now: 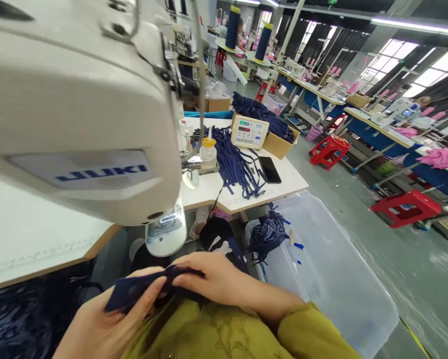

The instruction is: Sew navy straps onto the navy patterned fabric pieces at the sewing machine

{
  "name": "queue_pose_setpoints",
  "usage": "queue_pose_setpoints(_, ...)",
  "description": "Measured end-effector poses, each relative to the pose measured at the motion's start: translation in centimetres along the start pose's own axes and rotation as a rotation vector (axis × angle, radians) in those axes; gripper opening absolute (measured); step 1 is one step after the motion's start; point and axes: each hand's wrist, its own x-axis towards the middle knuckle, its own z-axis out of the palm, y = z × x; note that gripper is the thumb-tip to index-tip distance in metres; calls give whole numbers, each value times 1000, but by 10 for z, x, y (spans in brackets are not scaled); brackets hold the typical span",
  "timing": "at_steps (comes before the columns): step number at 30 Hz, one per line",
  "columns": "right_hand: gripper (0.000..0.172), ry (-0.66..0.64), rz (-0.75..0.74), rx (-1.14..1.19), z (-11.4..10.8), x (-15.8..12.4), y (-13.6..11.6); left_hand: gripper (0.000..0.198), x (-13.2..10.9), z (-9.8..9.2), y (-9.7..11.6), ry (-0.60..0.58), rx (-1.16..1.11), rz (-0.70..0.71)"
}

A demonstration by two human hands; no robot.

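A dark navy piece of fabric (134,290) is stretched between my two hands, low in the view and close to my body. My left hand (109,314) pinches its left part between thumb and fingers. The right end is gripped by my right hand (212,276), with its fingers curled over the cloth. Just above the hands is the rounded free arm end (166,229) of a white sewing machine (96,109), which fills the upper left. The hands do not touch the machine.
On the white table (242,199) lie navy straps (233,159), a phone (269,170), an oil bottle (208,152) and a control box (249,132). A translucent bin (332,269) stands at my right, with a navy bundle (268,234) at its left. Red stools (328,151) stand beyond.
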Motion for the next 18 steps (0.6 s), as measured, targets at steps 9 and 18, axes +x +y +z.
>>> queue_pose_setpoints(9, 16, 216, 130, 14, -28, 22, -10, 39, 17, 9, 27, 49, -23, 62)
queue_pose_setpoints(18, 26, 146, 209, -107, -36, 54, 11, 34, 30, 10, 19, 319, 813, 955)
